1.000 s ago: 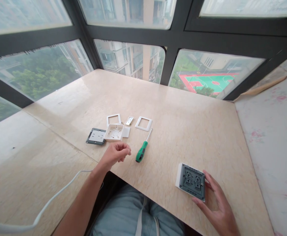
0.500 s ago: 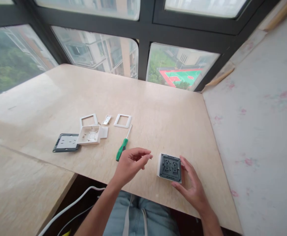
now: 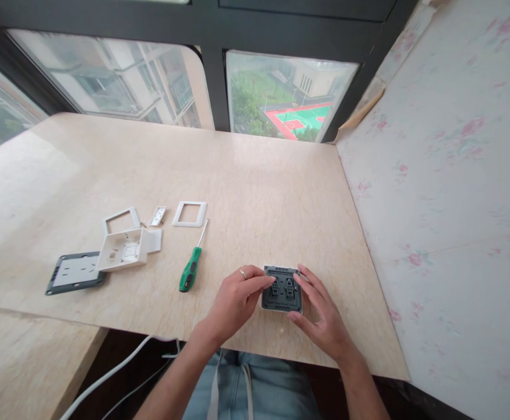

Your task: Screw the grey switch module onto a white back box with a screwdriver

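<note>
A grey switch module [image 3: 282,290] lies on the beige tabletop [image 3: 255,186] near its front edge, its grey face with two small mechanisms up. My left hand [image 3: 236,298], a ring on one finger, pinches its left side with the fingertips. My right hand [image 3: 322,312] grips its right side, fingers curled on the top edge. A green-handled screwdriver [image 3: 191,262] lies just left of my left hand.
Further left lie a white mounting box [image 3: 123,249], a dark-framed socket plate [image 3: 74,273], two white square frames [image 3: 189,213] [image 3: 121,218] and a small metal part [image 3: 157,216]. A papered wall [image 3: 447,192] stands to the right, windows behind. White cables [image 3: 115,373] hang below the table edge.
My left hand moved right from near the screwdriver onto the switch module. My right hand slid the module leftward along the table. The view has turned right and down.
</note>
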A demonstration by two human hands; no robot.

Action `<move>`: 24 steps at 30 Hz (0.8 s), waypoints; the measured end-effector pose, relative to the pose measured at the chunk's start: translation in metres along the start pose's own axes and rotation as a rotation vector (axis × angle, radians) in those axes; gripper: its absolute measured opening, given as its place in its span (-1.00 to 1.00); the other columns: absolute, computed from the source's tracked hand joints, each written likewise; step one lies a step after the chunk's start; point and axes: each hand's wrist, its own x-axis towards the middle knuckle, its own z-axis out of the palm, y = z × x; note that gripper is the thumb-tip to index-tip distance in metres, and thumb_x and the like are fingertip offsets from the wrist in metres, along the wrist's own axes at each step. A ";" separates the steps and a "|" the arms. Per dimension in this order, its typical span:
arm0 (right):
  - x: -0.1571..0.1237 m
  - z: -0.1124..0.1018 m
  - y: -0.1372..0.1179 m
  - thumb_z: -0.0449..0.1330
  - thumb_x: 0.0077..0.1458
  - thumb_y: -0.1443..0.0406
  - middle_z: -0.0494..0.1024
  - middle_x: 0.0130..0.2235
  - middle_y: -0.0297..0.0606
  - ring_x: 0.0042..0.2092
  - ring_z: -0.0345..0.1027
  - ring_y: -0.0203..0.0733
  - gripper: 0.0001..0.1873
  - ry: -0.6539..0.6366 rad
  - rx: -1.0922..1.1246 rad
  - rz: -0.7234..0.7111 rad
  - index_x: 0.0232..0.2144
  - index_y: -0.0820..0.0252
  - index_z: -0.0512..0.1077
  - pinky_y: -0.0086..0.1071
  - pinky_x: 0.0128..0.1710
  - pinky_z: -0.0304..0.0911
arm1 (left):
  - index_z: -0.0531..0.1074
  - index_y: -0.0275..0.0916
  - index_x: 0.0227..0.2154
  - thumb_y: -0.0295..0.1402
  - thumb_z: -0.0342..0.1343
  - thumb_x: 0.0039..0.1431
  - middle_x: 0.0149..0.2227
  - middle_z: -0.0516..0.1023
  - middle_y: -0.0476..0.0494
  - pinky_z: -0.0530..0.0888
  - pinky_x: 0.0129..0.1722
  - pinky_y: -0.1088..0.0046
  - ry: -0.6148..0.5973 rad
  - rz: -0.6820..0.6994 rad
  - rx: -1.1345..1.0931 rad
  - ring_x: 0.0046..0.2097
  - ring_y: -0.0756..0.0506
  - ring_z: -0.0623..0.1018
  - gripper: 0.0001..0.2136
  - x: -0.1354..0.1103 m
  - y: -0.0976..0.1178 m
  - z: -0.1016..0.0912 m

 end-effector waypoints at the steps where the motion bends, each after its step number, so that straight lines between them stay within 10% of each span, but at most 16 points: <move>1: 0.000 0.000 0.000 0.23 0.23 0.07 0.16 0.40 -0.09 0.38 0.11 0.11 -0.28 -0.002 -0.002 0.003 0.35 -0.06 0.12 0.06 0.28 0.24 | 0.59 -0.22 -0.15 -0.55 -0.01 0.33 -0.27 0.61 -0.18 0.55 -0.26 0.43 -0.010 -0.004 -0.002 -0.24 -0.06 0.59 -0.73 0.000 0.000 0.001; 24: 0.001 0.000 -0.003 0.23 0.23 0.08 0.19 0.39 -0.08 0.36 0.15 0.12 -0.30 0.007 -0.009 0.007 0.35 -0.05 0.14 0.07 0.27 0.25 | 0.52 -0.23 -0.08 -0.57 0.00 0.29 -0.21 0.56 -0.20 0.51 -0.24 0.30 -0.179 0.170 0.313 -0.23 -0.11 0.53 -0.74 -0.004 0.007 -0.008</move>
